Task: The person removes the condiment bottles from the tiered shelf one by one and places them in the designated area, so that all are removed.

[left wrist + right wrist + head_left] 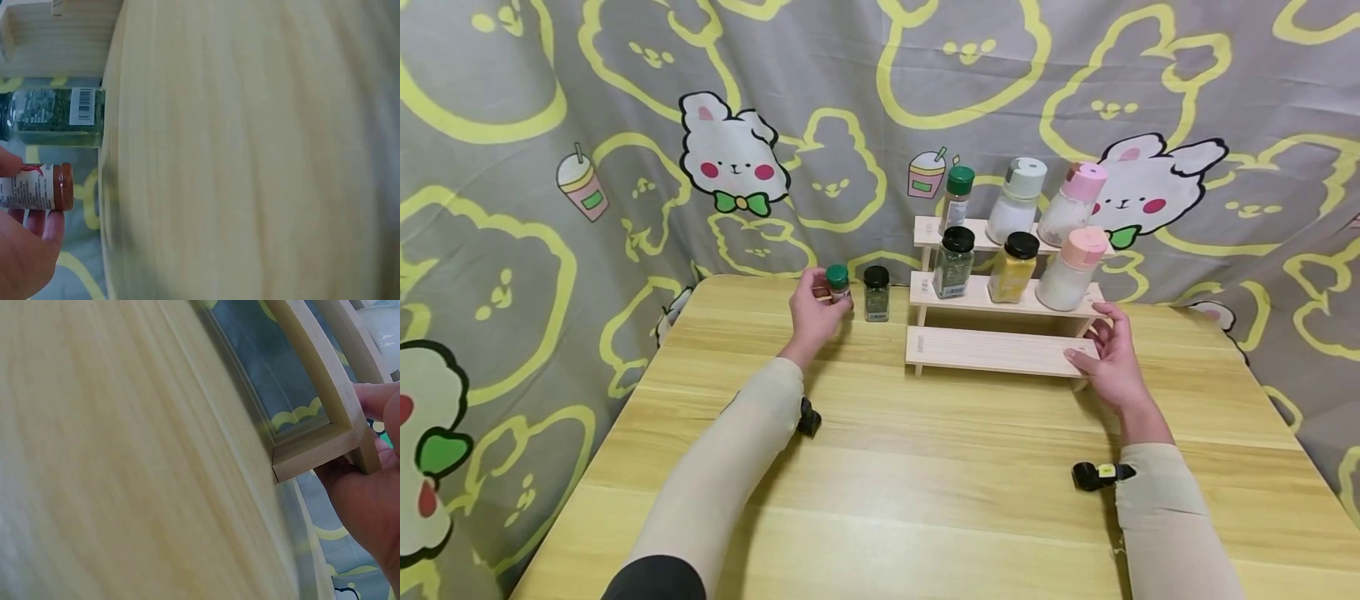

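Curtain [842,50] backs wood-grain table [880,475]; left fingers [55,226] grip green-capped jar [837,277]; right fingers [1112,314] hold rack [992,350].

Fingers [374,400] gripping wooden rack [317,449], tabletop [125,456], possibly a jar [382,334]

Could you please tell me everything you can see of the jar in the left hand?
The small jar has a green cap and a white printed label with a red motif; reddish-brown contents appear to show near its base. It is gripped upright by the left hand, raised off the table, beside a black-capped jar.
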Demonstrator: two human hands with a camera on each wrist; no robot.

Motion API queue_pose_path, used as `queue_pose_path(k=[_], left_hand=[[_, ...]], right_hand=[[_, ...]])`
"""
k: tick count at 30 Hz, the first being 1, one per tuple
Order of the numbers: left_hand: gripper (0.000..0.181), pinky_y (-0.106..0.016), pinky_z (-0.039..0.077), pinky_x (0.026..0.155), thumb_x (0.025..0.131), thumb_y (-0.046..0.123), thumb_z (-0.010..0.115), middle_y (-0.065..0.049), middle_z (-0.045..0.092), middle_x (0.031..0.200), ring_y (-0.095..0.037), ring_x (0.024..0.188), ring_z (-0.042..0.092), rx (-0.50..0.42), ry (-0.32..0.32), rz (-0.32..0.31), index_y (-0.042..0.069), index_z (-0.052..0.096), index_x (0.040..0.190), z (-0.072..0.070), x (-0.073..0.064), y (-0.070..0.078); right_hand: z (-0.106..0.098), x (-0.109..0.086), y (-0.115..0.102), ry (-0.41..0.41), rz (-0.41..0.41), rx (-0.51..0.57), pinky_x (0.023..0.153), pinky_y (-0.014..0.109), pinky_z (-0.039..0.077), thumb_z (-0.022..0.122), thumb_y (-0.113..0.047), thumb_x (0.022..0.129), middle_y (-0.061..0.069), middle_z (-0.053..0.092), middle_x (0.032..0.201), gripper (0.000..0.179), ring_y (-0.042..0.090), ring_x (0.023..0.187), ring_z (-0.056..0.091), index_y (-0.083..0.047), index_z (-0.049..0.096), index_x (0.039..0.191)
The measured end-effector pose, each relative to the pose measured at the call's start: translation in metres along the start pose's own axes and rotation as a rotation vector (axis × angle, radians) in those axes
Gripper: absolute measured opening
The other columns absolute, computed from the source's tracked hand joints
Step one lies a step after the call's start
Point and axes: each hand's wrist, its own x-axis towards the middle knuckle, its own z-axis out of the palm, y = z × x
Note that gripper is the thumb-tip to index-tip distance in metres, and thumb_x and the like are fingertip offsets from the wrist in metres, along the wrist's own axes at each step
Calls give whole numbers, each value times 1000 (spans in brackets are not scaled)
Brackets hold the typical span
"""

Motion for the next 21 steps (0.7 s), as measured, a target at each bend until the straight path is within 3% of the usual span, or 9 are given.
queue_pose_path(k=[7,13,21], left_hand=[[50,-40,55,87,76,-6,80,-16,61,105,-29,97,63,10,-64,-48,3,54,118,-1,8,-10],[50,-38,55,86,76,-6,80,-15,62,106,-29,97,65,3,-77,-81,4,55,119,-4,12,-18],[50,-40,52,89,78,-4,79,-13,60,109,-28,101,63,6,-93,-148,8,56,120,-4,12,-20]], right_hand=[[0,2,1,-3,-11,9,92,19,47,53,32,81,9,45,137,85,31,125,41,-15,29,148],[1,3,2,2,-16,15,93,21,46,53,33,81,10,47,135,85,23,122,46,-15,30,147],[0,2,3,13,-16,31,93,21,47,52,34,80,11,47,136,85,29,125,45,-15,31,146]])
